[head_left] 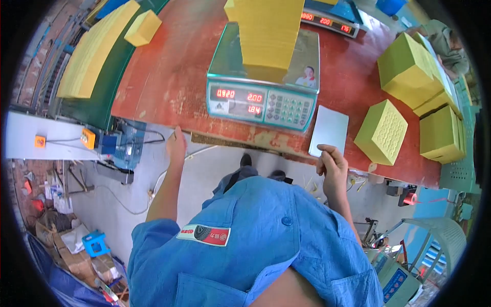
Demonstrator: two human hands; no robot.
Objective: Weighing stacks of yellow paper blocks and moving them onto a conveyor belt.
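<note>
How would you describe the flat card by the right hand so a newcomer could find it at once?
Start at the weighing scale on the red table, with a tall yellow stack on its pan. Just right of its keypad, at the table's near edge, lies a flat pale grey card, its lower edge at the right hand. Unlike the thick yellow-green blocks beyond, it is thin and plain.

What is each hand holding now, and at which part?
The right hand pinches the white card at its near edge. The left hand holds nothing; it rests on the table edge.
</note>
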